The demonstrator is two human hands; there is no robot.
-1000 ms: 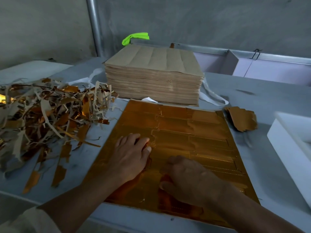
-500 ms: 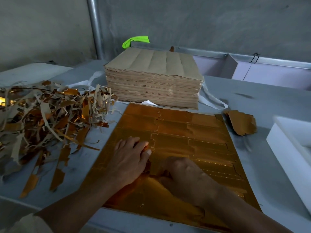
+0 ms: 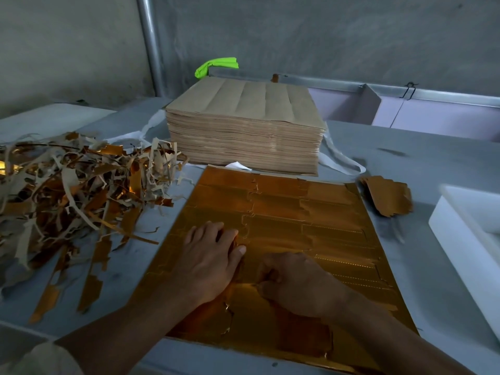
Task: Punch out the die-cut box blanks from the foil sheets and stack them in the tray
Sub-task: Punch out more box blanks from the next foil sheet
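Observation:
A gold foil sheet [image 3: 295, 212] with die-cut box outlines lies flat on the grey table in front of me. My left hand [image 3: 211, 255] presses palm-down on its left-centre, fingers spread. My right hand [image 3: 297, 282] rests just to the right, fingers curled and pinching the foil at a cut line near the sheet's middle. A small stack of punched-out gold blanks [image 3: 387, 194] lies beside the sheet's far right corner. A white tray [image 3: 460, 228] stands at the right edge.
A tall stack of brown-backed sheets [image 3: 246, 131] stands behind the foil sheet. A heap of scrap strips [image 3: 70, 196] covers the table's left. A green rag [image 3: 216, 67] and a metal pole [image 3: 150, 44] are at the back wall.
My right hand has slid up and left toward my left hand and curled its fingers onto the foil. My left hand has stayed pressed in place.

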